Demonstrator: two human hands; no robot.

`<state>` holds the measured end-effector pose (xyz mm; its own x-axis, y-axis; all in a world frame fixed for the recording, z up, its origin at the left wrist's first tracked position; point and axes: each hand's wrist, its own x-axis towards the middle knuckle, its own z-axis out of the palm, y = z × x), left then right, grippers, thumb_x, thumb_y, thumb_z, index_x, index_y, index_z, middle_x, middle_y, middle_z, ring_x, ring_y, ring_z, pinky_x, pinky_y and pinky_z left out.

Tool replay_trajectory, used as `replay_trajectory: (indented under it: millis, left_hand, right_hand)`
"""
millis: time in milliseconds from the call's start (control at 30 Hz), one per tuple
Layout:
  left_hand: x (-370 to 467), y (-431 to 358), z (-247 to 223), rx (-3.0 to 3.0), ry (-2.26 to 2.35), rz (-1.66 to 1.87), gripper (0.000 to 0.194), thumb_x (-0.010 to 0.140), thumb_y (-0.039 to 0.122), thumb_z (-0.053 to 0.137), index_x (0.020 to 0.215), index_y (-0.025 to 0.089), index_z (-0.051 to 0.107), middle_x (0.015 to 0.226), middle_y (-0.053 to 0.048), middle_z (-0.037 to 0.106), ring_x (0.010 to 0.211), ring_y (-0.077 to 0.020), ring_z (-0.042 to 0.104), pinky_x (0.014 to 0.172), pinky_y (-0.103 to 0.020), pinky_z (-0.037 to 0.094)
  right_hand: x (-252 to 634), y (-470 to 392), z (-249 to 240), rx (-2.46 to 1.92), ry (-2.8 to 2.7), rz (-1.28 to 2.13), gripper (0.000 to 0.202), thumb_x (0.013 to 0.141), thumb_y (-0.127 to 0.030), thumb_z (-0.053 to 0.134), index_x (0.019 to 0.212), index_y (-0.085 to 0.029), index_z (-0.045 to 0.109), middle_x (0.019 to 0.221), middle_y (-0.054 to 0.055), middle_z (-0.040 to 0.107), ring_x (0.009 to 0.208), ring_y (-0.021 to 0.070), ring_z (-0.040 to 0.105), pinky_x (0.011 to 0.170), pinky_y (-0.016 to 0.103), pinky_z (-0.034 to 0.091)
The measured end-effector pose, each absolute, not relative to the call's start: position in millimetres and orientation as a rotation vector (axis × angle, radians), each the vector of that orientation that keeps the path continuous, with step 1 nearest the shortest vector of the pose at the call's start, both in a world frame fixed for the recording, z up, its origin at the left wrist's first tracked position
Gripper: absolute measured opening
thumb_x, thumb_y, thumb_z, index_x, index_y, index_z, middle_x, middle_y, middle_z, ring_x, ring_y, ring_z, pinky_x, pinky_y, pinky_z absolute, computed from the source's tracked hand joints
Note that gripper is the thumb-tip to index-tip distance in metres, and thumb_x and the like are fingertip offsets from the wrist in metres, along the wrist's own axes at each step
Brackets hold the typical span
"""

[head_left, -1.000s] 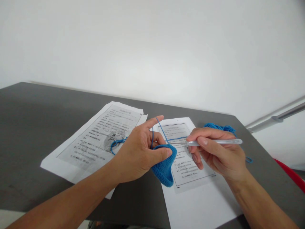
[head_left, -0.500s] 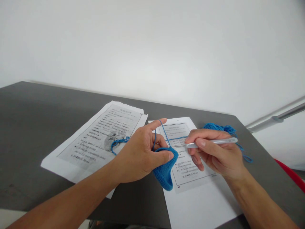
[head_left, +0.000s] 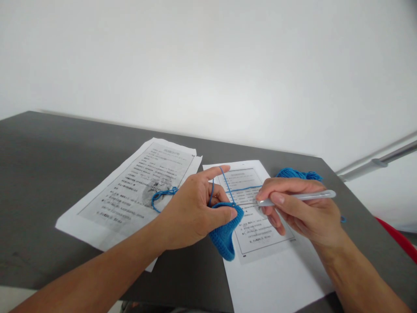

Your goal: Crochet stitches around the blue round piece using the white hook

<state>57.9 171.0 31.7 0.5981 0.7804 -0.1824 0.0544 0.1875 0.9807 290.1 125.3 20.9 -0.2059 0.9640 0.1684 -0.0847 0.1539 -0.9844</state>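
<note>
Between thumb and fingers, my left hand (head_left: 195,204) grips a blue crocheted piece (head_left: 227,232), cup-shaped and hanging down. A strand of blue yarn (head_left: 226,179) loops over the raised index finger and runs down to the edge of the piece. My right hand (head_left: 302,208) is closed around the pale handle of a crochet hook (head_left: 304,197), held like a pen. Its thin shaft points left toward the top edge of the crochet; whether the tip sits in a stitch is too fine to tell.
Two printed sheets lie on the dark table (head_left: 65,148): one sheet (head_left: 87,230) at left, another sheet (head_left: 260,274) under the hands. A blue yarn skein (head_left: 293,173) rests behind my right hand. Loose blue yarn (head_left: 156,200) curls on the left sheet. A white wall (head_left: 208,65) stands behind.
My right hand has shifted slightly to the right with the crochet hook, away from the blue crochet. My left hand stays nearly in place, its index finger slightly lower.
</note>
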Motion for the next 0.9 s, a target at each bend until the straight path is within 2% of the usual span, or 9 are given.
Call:
replay_trajectory:
  millis: [267, 467, 700, 900]
  left_hand:
    - [58, 171, 23, 1.380, 0.872, 0.674, 0.090, 0.078, 0.022, 0.076, 0.161, 0.017, 0.041, 0.076, 0.002, 0.066, 0.065, -0.0148, 0.059, 0.059, -0.028, 0.044]
    - [60, 171, 25, 1.476, 0.922, 0.733, 0.088, 0.078, 0.022, 0.073, 0.160, 0.014, 0.043, 0.074, 0.003, 0.066, 0.065, -0.0162, 0.061, 0.058, -0.029, 0.047]
    - [63, 169, 22, 1.636, 0.989, 0.795, 0.080, 0.082, 0.018, 0.069, 0.158, 0.015, 0.046, 0.069, 0.005, 0.062, 0.061, -0.0141, 0.054, 0.056, -0.028, 0.047]
    - [65, 166, 17, 1.769, 1.009, 0.834, 0.078, 0.085, 0.015, 0.064, 0.160, 0.019, 0.044, 0.070, 0.007, 0.065, 0.063, -0.0149, 0.057, 0.064, -0.032, 0.048]
  right_hand:
    - [283, 121, 18, -0.958, -1.432, 1.107, 0.012, 0.096, -0.025, 0.073, 0.098, -0.024, 0.085, 0.067, 0.001, 0.074, 0.040, 0.0101, 0.064, 0.037, 0.017, 0.052]
    - [275, 119, 22, -1.032, -1.547, 0.852, 0.015, 0.096, -0.017, 0.071, 0.098, -0.024, 0.084, 0.058, -0.001, 0.071, 0.038, 0.0096, 0.062, 0.040, 0.018, 0.054]
    - [270, 116, 32, -1.073, -1.743, 0.613, 0.019, 0.094, -0.009, 0.067, 0.097, -0.021, 0.081, 0.066, -0.002, 0.073, 0.039, 0.0069, 0.062, 0.039, 0.015, 0.052]
    - [266, 116, 34, -1.083, -1.891, 0.370, 0.017, 0.093, -0.009, 0.066, 0.097, -0.020, 0.078, 0.072, -0.002, 0.075, 0.047, 0.0067, 0.065, 0.045, 0.016, 0.051]
